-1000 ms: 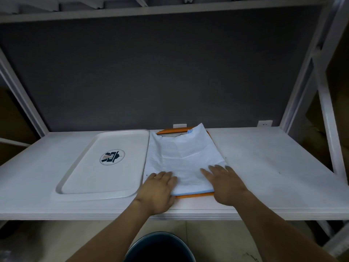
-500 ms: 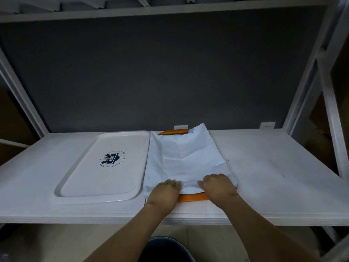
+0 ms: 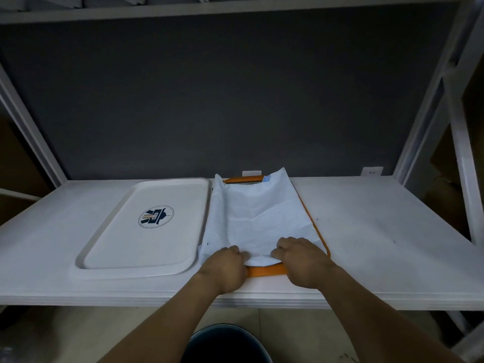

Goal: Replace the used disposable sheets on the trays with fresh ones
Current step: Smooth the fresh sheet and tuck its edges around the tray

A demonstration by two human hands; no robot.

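Sheet (image 3: 258, 218), pale and creased, lies over the orange tray (image 3: 264, 271) at the front edge of the surface (image 3: 379, 244), just right of a bare white tray (image 3: 136, 273). Left hand (image 3: 225, 268) and right hand (image 3: 301, 260) both curl their fingers (image 3: 281, 251) onto its near edge, bunching and pinching it. This looks like stripping the used sheet; the next move calls for lifting it clear without dragging the tray

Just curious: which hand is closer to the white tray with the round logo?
Left. The left hand grips the sheet just right of the white tray; the right hand grips it farther right.
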